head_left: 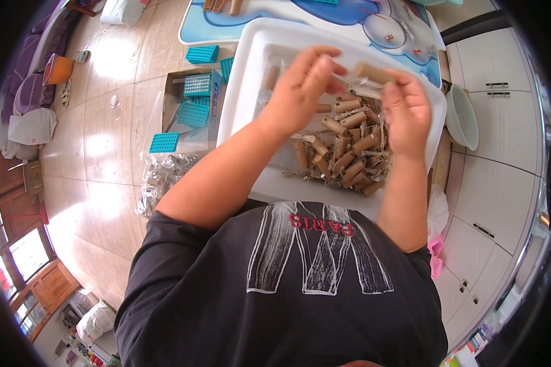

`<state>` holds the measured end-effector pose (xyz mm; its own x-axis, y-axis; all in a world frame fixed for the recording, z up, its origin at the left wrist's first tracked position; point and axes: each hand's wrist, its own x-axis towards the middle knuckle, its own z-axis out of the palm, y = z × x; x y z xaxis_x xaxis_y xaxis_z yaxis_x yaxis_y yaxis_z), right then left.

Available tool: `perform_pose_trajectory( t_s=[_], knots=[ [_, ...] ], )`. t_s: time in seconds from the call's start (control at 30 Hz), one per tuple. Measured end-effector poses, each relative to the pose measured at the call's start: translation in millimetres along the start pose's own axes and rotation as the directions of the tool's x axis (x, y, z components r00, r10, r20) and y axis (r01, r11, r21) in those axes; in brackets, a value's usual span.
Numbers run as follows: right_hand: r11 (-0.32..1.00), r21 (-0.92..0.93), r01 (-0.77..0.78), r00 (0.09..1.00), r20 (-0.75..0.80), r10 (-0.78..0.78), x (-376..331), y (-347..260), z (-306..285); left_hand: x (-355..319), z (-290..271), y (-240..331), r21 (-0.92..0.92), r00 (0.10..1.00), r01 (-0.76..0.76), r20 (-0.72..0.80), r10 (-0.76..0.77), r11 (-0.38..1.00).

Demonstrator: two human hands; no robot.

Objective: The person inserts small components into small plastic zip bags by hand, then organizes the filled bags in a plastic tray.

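Tube held up is plain brown (slightly blurred).

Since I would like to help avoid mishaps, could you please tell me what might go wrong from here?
The brown tube could slip, as the right hand seems to grip it mainly with the fingertips; it might then drop into the white tub.

The wispy ends among the heaped tubes might tangle, dragging neighbours along if one is lifted.
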<state>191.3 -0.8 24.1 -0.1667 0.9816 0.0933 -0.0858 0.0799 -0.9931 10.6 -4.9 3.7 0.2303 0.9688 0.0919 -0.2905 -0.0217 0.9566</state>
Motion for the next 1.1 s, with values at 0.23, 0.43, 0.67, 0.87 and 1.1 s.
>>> perform_pose_trajectory(
  t_s=[0.23,0.43,0.67,0.87,1.1],
  knots=[
    [0.984,0.08,0.158,0.956,-0.262,-0.133,7,-5,-21,23,-9,-20,0.633,0.967,0.252,-0.192,-0.167,0.732],
    [0.987,0.09,0.136,0.958,-0.265,-0.108,6,-8,-12,60,30,-25,0.873,0.947,0.276,-0.174,-0.272,0.402],
    [0.99,0.101,0.094,0.969,-0.239,-0.068,4,-8,-4,58,40,-43,0.87,0.942,0.315,-0.239,-0.236,0.379],
    [0.991,0.097,0.097,0.972,-0.224,-0.073,4,-6,-6,49,31,-29,0.924,0.971,0.197,-0.138,-0.195,0.329],
    [0.99,0.089,0.106,0.953,-0.294,-0.076,4,-4,-7,22,18,7,0.809,0.921,-0.089,-0.155,0.357,0.581]
  ],
)
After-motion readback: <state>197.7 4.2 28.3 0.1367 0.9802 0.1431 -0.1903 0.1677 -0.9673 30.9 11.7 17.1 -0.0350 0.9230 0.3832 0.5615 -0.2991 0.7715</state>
